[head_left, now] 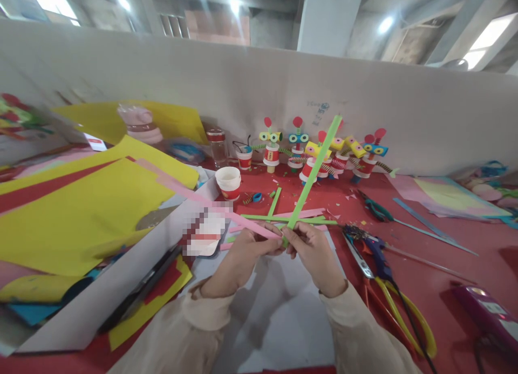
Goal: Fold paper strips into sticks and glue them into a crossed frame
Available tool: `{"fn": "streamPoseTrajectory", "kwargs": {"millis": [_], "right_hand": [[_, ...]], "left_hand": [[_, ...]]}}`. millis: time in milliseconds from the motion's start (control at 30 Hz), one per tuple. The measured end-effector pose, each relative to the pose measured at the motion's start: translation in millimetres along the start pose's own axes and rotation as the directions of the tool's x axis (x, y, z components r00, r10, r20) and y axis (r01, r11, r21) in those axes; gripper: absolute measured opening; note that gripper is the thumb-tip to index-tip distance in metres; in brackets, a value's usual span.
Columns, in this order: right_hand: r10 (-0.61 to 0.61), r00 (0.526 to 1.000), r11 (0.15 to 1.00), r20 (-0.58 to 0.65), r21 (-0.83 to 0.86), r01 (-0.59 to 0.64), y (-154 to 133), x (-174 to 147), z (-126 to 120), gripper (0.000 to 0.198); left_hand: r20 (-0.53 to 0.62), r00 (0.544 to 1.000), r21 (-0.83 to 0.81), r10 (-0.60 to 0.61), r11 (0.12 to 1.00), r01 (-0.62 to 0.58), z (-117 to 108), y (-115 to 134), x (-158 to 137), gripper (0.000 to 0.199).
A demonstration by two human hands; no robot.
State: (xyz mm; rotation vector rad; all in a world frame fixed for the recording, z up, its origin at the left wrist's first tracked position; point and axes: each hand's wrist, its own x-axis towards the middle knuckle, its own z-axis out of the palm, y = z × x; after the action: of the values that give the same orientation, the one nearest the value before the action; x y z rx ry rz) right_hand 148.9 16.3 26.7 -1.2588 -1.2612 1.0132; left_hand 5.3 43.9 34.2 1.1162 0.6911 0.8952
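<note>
My left hand [251,252] is closed on the end of a long pink paper strip [202,200], which stretches away to the upper left. Between the fingers of my right hand [309,250] is the lower end of a green paper strip [313,174], slanting up to the right. The two strip ends come together at my fingertips, where the fingers hide whether they are joined. Just beyond my hands, more green strips [275,202] and pink strips [311,212] lie crossed on the table. Beneath my hands is a white sheet [279,320].
Several paper-cup figures [271,155] stand along the wall. White cups [227,182] are at centre left, near a box holding yellow paper [101,212]. On the right lie yellow-handled scissors [404,314], a glue gun [378,258], green-handled scissors [374,205] and a purple device [485,309].
</note>
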Motion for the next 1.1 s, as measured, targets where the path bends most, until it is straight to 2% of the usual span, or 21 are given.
{"fn": "streamPoseTrajectory", "kwargs": {"millis": [233, 333, 433, 500, 567, 633, 733, 833, 867, 900, 967, 1033, 1100], "right_hand": [[0.004, 1.0, 0.991, 0.026, 0.134, -0.008, -6, -2, 4, 0.029], [-0.018, 1.0, 0.993, 0.02, 0.114, 0.015, -7, -1, 1, 0.023], [-0.061, 0.998, 0.998, -0.019, -0.025, 0.06, -4, -1, -7, 0.018], [-0.074, 0.997, 0.987, 0.021, -0.144, 0.076, 1, -5, -11, 0.016], [-0.061, 0.996, 0.963, 0.061, -0.258, 0.075, 6, -14, -10, 0.013], [-0.043, 0.998, 0.923, 0.036, -0.38, 0.053, 10, -24, -7, 0.015], [-0.079, 0.996, 0.82, -0.04, -0.571, 0.042, 14, -41, -13, 0.018], [-0.128, 0.983, 0.735, -0.135, -0.678, 0.003, 13, -59, -53, 0.023], [-0.119, 0.966, 0.703, -0.231, -0.707, -0.083, 13, -64, -73, 0.022], [-0.095, 0.926, 0.658, -0.366, -0.721, -0.218, 14, -69, -94, 0.021], [-0.071, 0.863, 0.611, -0.501, -0.706, -0.359, 17, -73, -134, 0.024], [-0.027, 0.835, 0.593, -0.549, -0.682, -0.429, 22, -71, -161, 0.023], [0.028, 0.839, 0.599, -0.544, -0.663, -0.449, 26, -63, -173, 0.019]], "left_hand": [[-0.105, 0.994, -0.017, 0.027, 0.999, -0.029, 1, -4, 2, 0.011], [-0.129, 0.991, 0.006, 0.03, 1.0, -0.029, 1, -3, 1, 0.012], [-0.25, 0.964, 0.076, 0.088, 0.995, -0.071, -4, 4, 0, 0.013], [-0.349, 0.919, 0.124, 0.186, 0.981, -0.151, -9, 9, -2, 0.013], [-0.376, 0.888, 0.104, 0.266, 0.964, -0.245, -16, 14, -2, 0.013], [-0.361, 0.893, -0.012, 0.268, 0.956, -0.292, -22, 15, -1, 0.015], [-0.259, 0.956, -0.072, 0.14, 0.984, -0.164, -23, 13, 1, 0.017], [-0.198, 0.98, -0.082, 0.009, 0.996, -0.026, -16, 10, 0, 0.02], [-0.197, 0.98, -0.088, -0.007, 0.996, -0.01, -14, 10, -1, 0.021], [-0.2, 0.98, -0.087, -0.015, 0.996, -0.003, -11, 9, -1, 0.021], [-0.206, 0.978, -0.061, -0.021, 0.998, 0.009, -9, 8, -1, 0.022], [-0.199, 0.98, -0.023, -0.022, 1.0, 0.018, -10, 5, 1, 0.023], [-0.178, 0.984, -0.012, -0.03, 1.0, 0.028, -11, 2, 3, 0.023]]}}
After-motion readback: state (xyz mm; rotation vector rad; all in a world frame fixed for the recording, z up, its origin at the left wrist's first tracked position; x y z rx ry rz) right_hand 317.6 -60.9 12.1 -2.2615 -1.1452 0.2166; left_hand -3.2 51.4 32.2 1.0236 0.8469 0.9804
